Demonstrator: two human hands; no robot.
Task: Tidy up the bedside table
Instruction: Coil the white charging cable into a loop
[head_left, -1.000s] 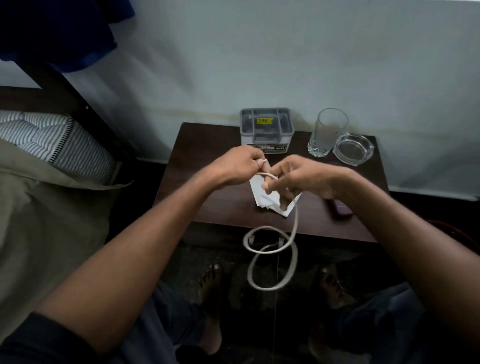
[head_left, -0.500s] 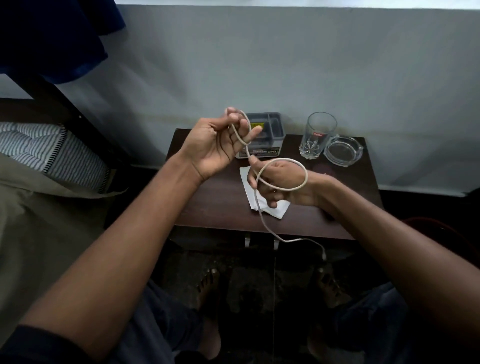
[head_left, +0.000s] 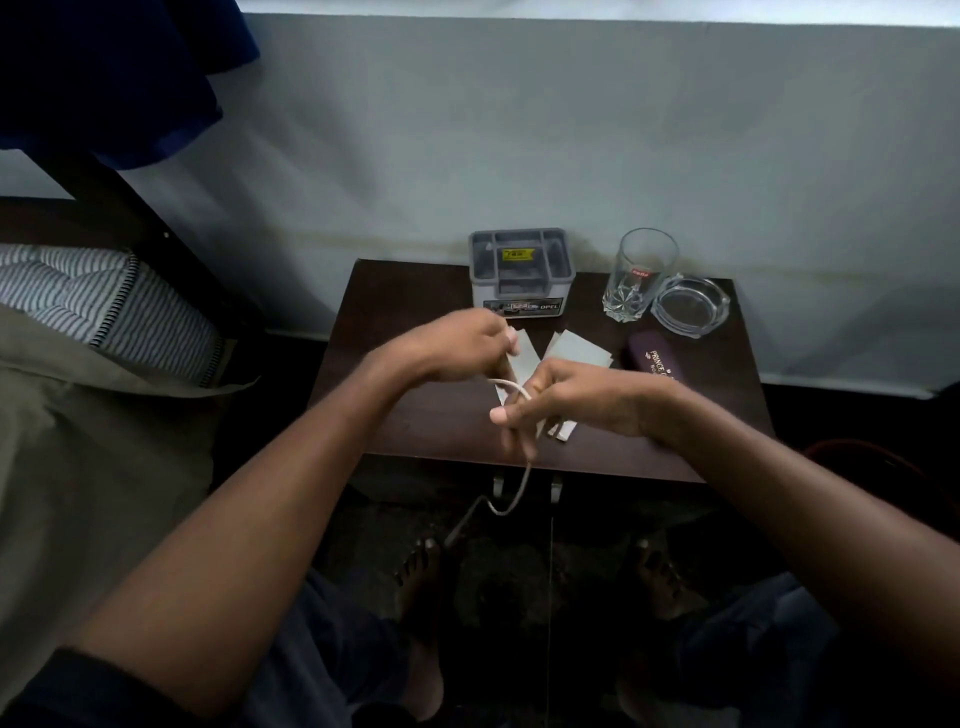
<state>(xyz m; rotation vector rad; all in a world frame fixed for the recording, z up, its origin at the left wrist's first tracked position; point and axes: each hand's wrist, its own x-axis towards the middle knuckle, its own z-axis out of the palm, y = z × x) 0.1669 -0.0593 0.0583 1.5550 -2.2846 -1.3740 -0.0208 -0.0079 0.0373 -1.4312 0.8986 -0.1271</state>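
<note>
Compared with 0.5 s earlier, the left hand (head_left: 457, 345) has been lowered from in front of the grey organiser box (head_left: 521, 270) to just above the counter (head_left: 410, 415), and the wide loop seen around the right hand (head_left: 571, 400) has been drawn in tight. The white cable (head_left: 511, 387) is held between both hands over the near middle of the counter. The left hand's fingers (head_left: 506, 340) are curled, pinching 1 end of the cable. The right hand's fingers are curled around the cable, thumb pointing left; the free end hangs below the near edge. White papers (head_left: 576, 351) lie under the hands. At the far right stand a drinking glass (head_left: 641, 273), a glass ashtray (head_left: 690, 306) and a dark case (head_left: 657, 358).
</note>
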